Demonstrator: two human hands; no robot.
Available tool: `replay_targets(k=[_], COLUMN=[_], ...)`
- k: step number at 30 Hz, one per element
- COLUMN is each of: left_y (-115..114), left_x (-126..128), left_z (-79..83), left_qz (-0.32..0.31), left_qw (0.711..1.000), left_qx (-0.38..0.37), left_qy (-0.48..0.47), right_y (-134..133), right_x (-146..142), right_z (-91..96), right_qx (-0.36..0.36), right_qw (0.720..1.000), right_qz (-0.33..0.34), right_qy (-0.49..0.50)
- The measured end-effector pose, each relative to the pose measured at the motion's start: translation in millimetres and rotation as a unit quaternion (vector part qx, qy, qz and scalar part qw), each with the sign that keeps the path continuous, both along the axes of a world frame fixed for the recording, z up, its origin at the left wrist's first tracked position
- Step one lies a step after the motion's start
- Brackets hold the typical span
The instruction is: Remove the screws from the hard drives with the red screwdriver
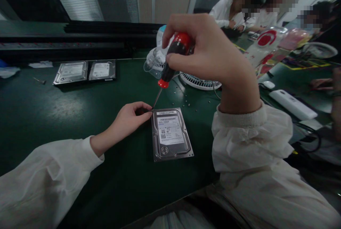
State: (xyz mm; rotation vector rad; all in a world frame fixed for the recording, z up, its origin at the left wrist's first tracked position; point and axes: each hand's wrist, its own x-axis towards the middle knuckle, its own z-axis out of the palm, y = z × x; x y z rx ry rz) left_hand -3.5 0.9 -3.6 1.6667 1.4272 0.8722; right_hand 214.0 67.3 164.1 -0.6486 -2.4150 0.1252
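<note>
A silver hard drive (170,133) with a white label lies flat on the green table before me. My right hand (202,48) is wrapped round the red and black handle of a screwdriver (170,58), held tilted above the drive. The screwdriver's thin shaft runs down to the drive's upper left corner. At that corner, beside the tip, the thumb and forefinger of my left hand (133,117) come close together in a pinch. Whatever sits between those fingertips is too small to make out. Several tiny screws (189,104) are scattered just beyond the drive.
Two more hard drives, one left (71,72) and one right (102,70), lie at the back left. Behind my right hand are a white fan (201,81) and a clear plastic bag (154,60). A white power strip (293,104) lies right. Other people sit beyond.
</note>
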Motion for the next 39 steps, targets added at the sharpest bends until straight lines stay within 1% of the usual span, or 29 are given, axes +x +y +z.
replay_targets(k=[2, 7, 11, 12, 13, 17, 22, 27, 29, 31, 33, 35, 36, 38, 39], left_y=[0.0, 0.7, 0.7, 0.6, 0.5, 0.6, 1.7, 1.3, 0.9, 0.8, 0.7, 0.3, -0.2, -2.1, -3.4], left_x=[-0.5, -1.2, -0.7, -0.5, -0.4, -0.4, -1.5, -2.4, -2.0, -1.4, -0.6, 0.0, 0.2, 0.2, 0.2], left_z=[-0.2, -0.7, -0.6, -0.6, -0.5, -0.7, -2.7, -3.4, -2.7, -1.7, -0.4, 1.3, 2.2, 3.7, 4.2], left_qz=[-0.002, -0.007, -0.008, -0.007, -0.007, -0.011, -0.016, -0.018, -0.013, -0.01, -0.007, -0.005, -0.004, -0.003, -0.003], left_qw=[1.0, 1.0, 1.0, 1.0, 1.0, 1.0, 1.0, 1.0, 1.0, 1.0, 1.0, 1.0, 1.0, 0.999, 0.998], left_qx=[-0.002, 0.0, -0.011, -0.009, -0.007, 0.0, 0.002, 0.005, 0.006, 0.009, 0.01, 0.01, 0.014, 0.044, 0.066], left_qy=[-0.004, -0.005, -0.015, -0.014, -0.011, -0.009, -0.015, -0.005, 0.007, 0.01, 0.007, 0.007, 0.005, -0.003, -0.007], right_y=[-0.3, 1.8, 1.9, 1.9, 1.9, 3.3, -0.6, -7.8, -12.6, -19.2, -25.3, -27.7, -26.9, -22.4, -19.6], right_x=[0.6, 0.9, 1.1, 1.2, 1.1, -1.0, -3.6, 5.8, 12.7, 20.4, 28.7, 37.6, 42.2, 51.0, 55.0], right_z=[-0.1, -0.9, -0.7, -0.7, -1.0, -2.4, 0.7, 10.4, 15.5, 21.0, 25.9, 27.9, 27.0, 19.5, 12.6], right_qx=[-0.003, 0.023, 0.007, 0.007, 0.011, 0.033, 0.068, 0.096, 0.12, 0.135, 0.115, 0.086, 0.081, 0.069, 0.039], right_qw=[1.0, 1.0, 0.999, 0.999, 0.999, 0.999, 0.997, 0.994, 0.989, 0.981, 0.968, 0.954, 0.952, 0.948, 0.942], right_qz=[0.016, -0.016, 0.036, 0.039, 0.031, -0.037, -0.032, -0.062, -0.085, -0.136, -0.209, -0.253, -0.251, -0.224, -0.216], right_qy=[-0.015, -0.003, -0.011, -0.018, -0.018, -0.012, 0.011, 0.002, 0.01, 0.034, 0.08, 0.134, 0.157, 0.216, 0.252])
